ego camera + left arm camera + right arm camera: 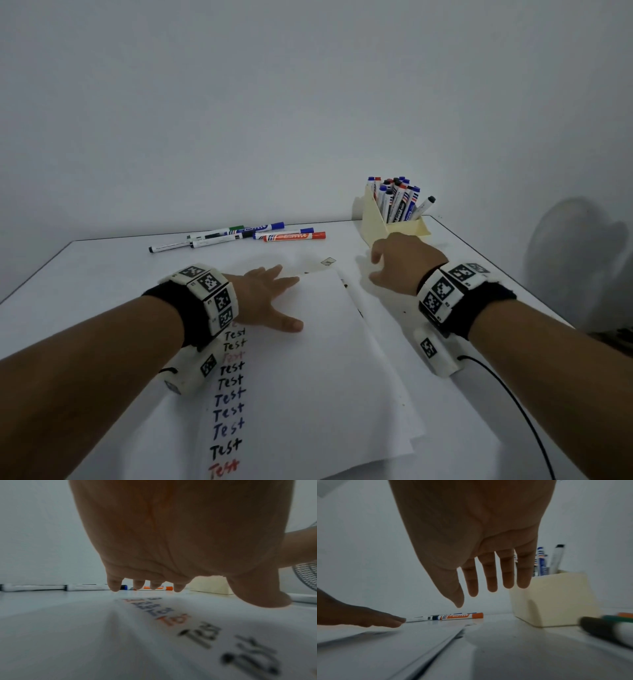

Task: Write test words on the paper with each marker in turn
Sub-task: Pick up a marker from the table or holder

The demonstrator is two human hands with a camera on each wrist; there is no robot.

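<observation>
Paper (318,359) on white table (102,270), column of "Test" words down its left; my left hand (263,301) flat on it, fingers spread. My right hand (404,263) hovers empty, fingers spread, near cream marker holder (394,228). Loose markers (239,236) beyond.

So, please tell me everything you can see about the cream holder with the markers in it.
The cream holder is a small box that looks like plastic, with a tall back wall and a low front. It stands upright on the white table, at the far right near the wall. Many capped markers stand in it, with blue, red and black caps; one leans out to the right. The right hand hangs open just in front of it, without touching it.
</observation>
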